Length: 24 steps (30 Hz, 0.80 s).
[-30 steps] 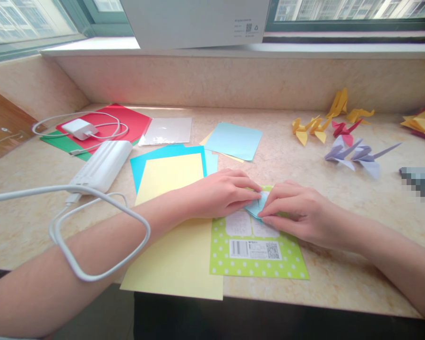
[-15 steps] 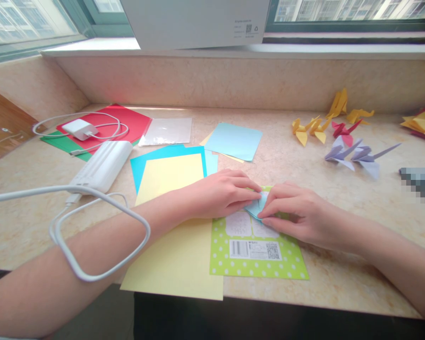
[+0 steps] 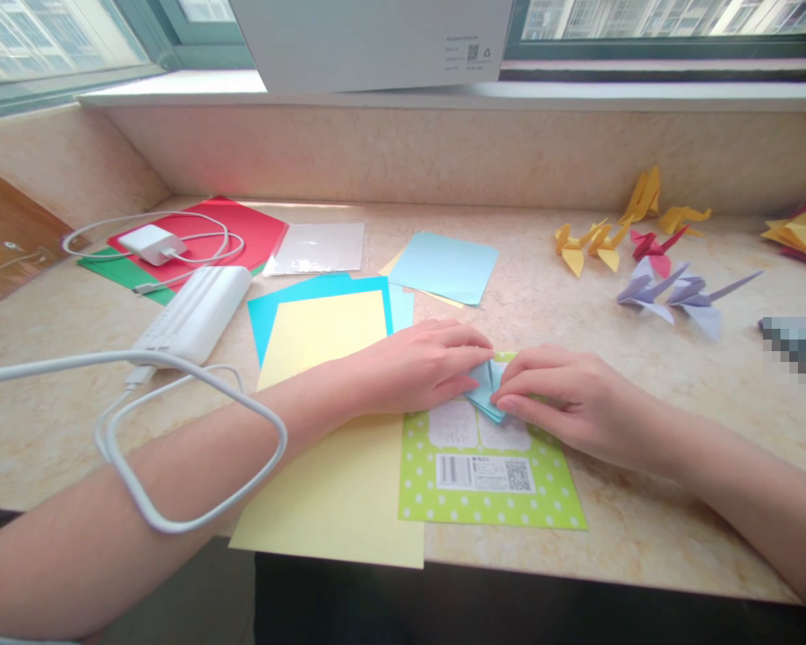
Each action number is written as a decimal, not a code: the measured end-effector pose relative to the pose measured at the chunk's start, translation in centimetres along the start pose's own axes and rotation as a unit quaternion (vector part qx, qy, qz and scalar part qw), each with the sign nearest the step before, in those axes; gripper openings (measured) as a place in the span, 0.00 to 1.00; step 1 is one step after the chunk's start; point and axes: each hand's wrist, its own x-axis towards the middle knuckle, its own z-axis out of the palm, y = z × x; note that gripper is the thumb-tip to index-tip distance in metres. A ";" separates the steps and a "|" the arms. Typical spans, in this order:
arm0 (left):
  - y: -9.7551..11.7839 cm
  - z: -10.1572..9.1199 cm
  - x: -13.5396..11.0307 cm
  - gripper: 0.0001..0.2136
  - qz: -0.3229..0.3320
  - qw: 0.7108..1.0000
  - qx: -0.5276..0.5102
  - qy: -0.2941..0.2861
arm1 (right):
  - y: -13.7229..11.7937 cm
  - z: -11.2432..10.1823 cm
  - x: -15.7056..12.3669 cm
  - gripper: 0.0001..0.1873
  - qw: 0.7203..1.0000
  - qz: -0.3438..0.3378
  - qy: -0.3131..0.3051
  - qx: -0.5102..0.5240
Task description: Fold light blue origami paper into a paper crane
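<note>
A small folded light-blue paper piece [image 3: 484, 391] lies on a green polka-dot card [image 3: 490, 488] with a barcode, near the counter's front edge. My left hand [image 3: 420, 365] presses on its left side, fingers closed over it. From the right, my right hand [image 3: 561, 394] pinches the same piece with its fingertips. Most of the blue paper is hidden under both hands. A large pale-yellow sheet [image 3: 322, 430] lies beneath my left forearm.
A white power bank [image 3: 194, 313] with a looping white cable [image 3: 175, 376] and a charger [image 3: 149, 244] sit at left on red and green sheets. Blue sheets [image 3: 443, 266] lie at centre. Folded yellow, red and lilac paper cranes [image 3: 668, 291] stand at right. A white box [image 3: 376, 40] overhangs the window ledge.
Both hands shifted slightly; the right fingertips slid left and down over the blue piece, which now shows more layered folds between the hands.
</note>
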 end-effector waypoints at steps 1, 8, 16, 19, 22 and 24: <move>0.0 0.0 0.0 0.13 -0.005 1.000 0.002 0.003 | 0.1 0.1 0.0 0.10 1.000 0.015 0.018 -0.005; -0.1 -0.1 0.1 0.12 -0.013 1.000 0.023 -0.006 | 1.0 0.6 0.1 0.10 0.992 0.106 0.056 -0.026; 0.0 -0.1 0.2 0.12 0.010 0.999 0.031 0.005 | 0.9 0.8 0.3 0.13 0.992 0.100 0.067 -0.048; 0.0 -0.1 0.2 0.13 0.003 0.999 0.034 0.001 | 0.7 0.7 0.3 0.12 0.992 0.103 0.060 -0.044; 0.0 -0.1 0.2 0.14 -0.006 0.999 0.039 -0.002 | 0.4 0.7 0.3 0.13 0.991 0.109 0.060 -0.048; 0.0 -0.1 0.2 0.13 -0.007 0.999 0.038 0.000 | 0.4 0.7 0.3 0.14 0.990 0.112 0.061 -0.057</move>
